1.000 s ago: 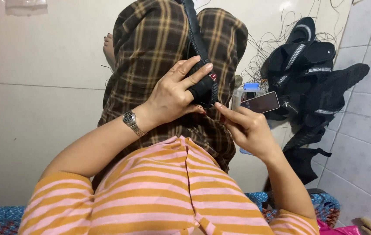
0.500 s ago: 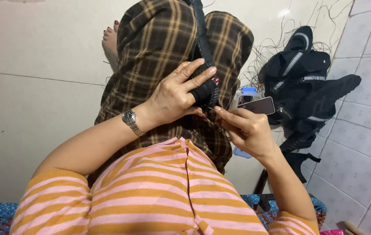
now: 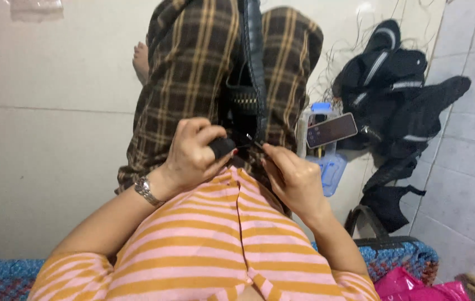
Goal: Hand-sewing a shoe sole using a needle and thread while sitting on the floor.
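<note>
L hand pinches the small black leather bag w/ long strap on the plaid lap, strap running away from the body, R hand just beside, fingers closed on prob. its zip pull (tiny, hard to see).

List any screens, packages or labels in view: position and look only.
Dark rectangular phone screen: right of the plaid-trousered lap, tilted, propped on the containers.
Blue-lidded clear plastic containers: on the floor under the phone.
Pink plastic bag: bottom right corner, crumpled.
No readable labels.
</note>
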